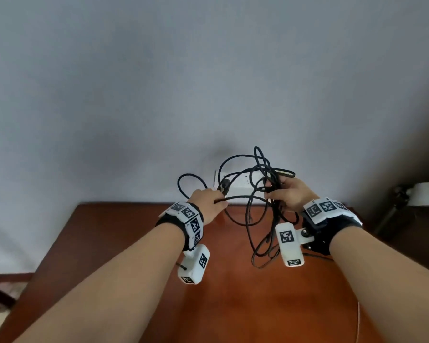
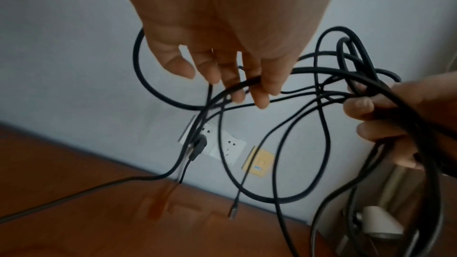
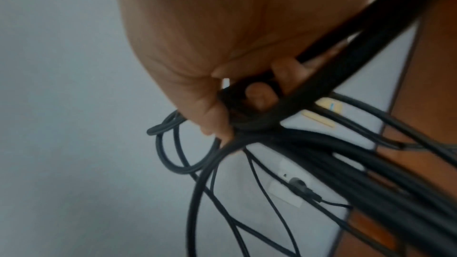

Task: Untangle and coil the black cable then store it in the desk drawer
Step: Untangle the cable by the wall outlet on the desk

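A tangled black cable hangs in loose loops above the brown wooden desk, held between both raised hands. My left hand pinches a single strand of it; in the left wrist view the fingertips close on that strand while a loop of cable arcs out to the left. My right hand grips a bunch of several loops, its fingers curled round the bundle. One metal connector end dangles just above the desk. No drawer is in view.
A white wall socket sits just above the desk's back edge, with a dark plug in it and a yellow plate beside it. A lamp stands off the desk's right side. A plain grey wall fills the background.
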